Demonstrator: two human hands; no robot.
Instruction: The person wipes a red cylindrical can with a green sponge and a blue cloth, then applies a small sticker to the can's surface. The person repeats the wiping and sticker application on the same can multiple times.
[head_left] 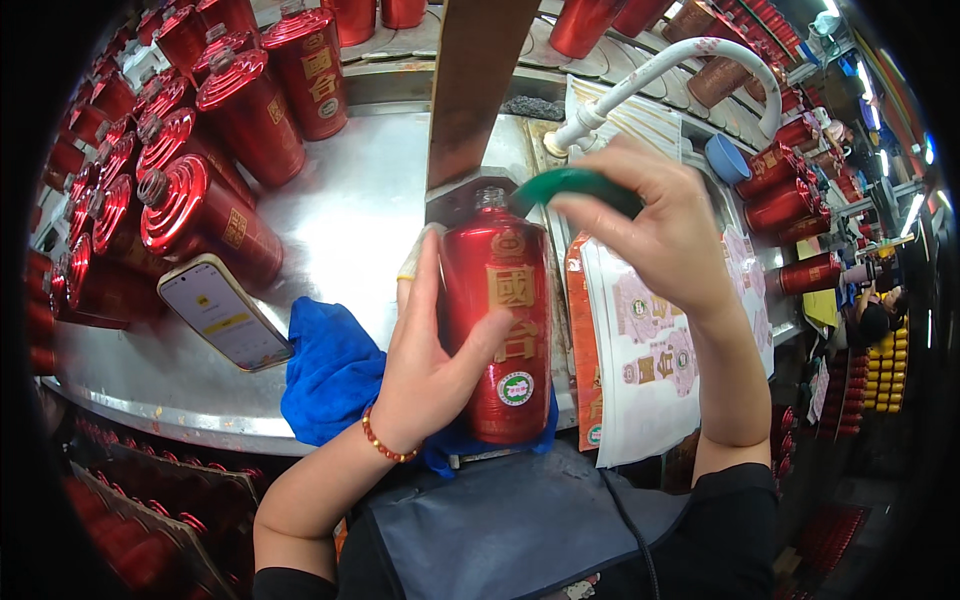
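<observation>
A glossy red bottle (pixel 475 370) with gold lettering, a round green-and-white sticker and a bare threaded neck stands in front of me, tilted slightly. My left hand (pixel 430 355) is round its left side, thumb across the front and fingers behind the edge. To the right of the neck, my right hand (pixel 650 210) pinches a dark green, curved, flat piece (pixel 580 188). Its tip comes close to the bottle's shoulder; whether they touch I cannot tell. A blue cloth (pixel 330 370) lies bunched left of my left wrist, and more blue cloth shows under the bottle.
Many red bottles (pixel 210 220) crowd the left of the metal table (pixel 370 170). A lit phone (pixel 225 312) leans there. Printed decal sheets (pixel 640 400) lie on the right, beyond them a white curved pipe (pixel 690 48) and a blue bowl (pixel 727 158). A brown upright board (pixel 475 90) rises behind the bottle.
</observation>
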